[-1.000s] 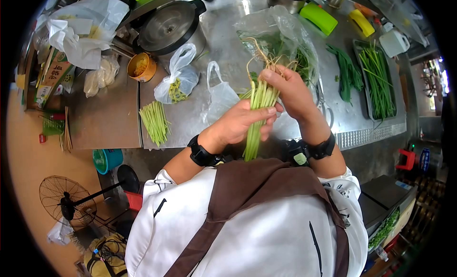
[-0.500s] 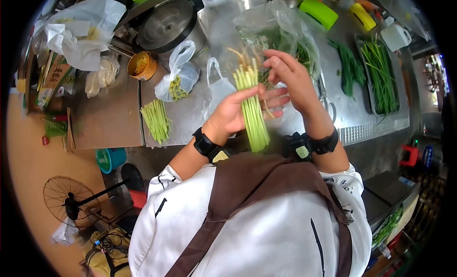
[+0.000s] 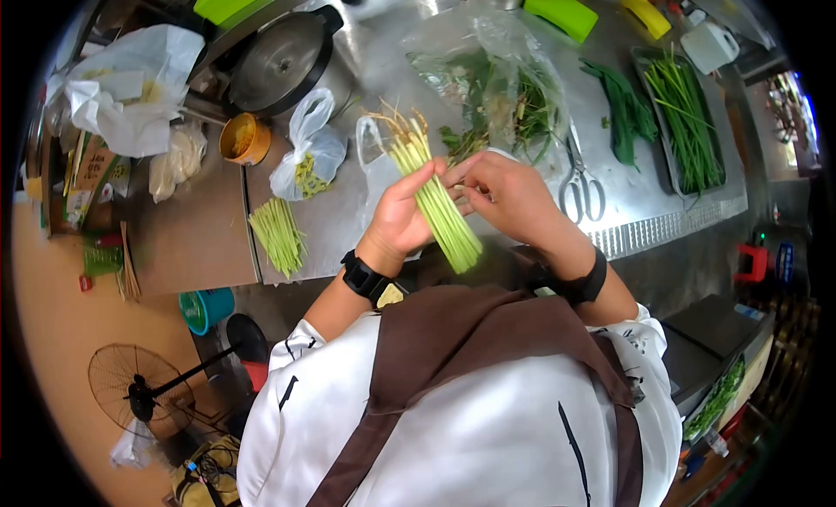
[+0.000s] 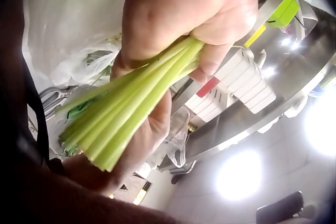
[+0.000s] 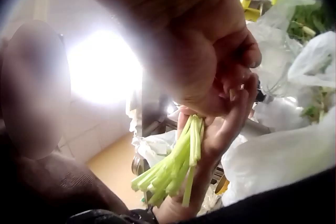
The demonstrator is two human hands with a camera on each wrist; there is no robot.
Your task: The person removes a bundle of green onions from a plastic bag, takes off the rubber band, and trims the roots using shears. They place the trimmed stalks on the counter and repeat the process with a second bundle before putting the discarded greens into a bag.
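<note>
plainly, the person's left hand (image 3: 399,219) had its fingers wrapped around a bundle of green stems (image 3: 444,215), gripping it partway along. the right hand (image 3: 515,200) had curled fingers meeting the left fingertips; whether they pinched a stray bit, i could not tell. the bundle was tilted above the near edge of the desk (image 3: 331,239), its rooty ends pointing away and its cut ends slightly fanned towards the brown apron (image 3: 470,333).

to handle it well, i reckoned, the left fingers needed to be snug without crushing, leaving the right ones free to pick over single stems, while every root faced the same way.

farther out, a white bag (image 3: 374,167) sat beyond the left hand and a bulky clear bag of greens (image 3: 518,98) beyond both, so either could have snagged a reach forward. a pile of short stems (image 3: 278,235) lay to the left, near a knotted bag (image 3: 306,157). on the right were scissors (image 3: 582,196), worth keeping a sleeve off, then long leaves (image 3: 625,115) and green stalks (image 3: 688,128).
</note>
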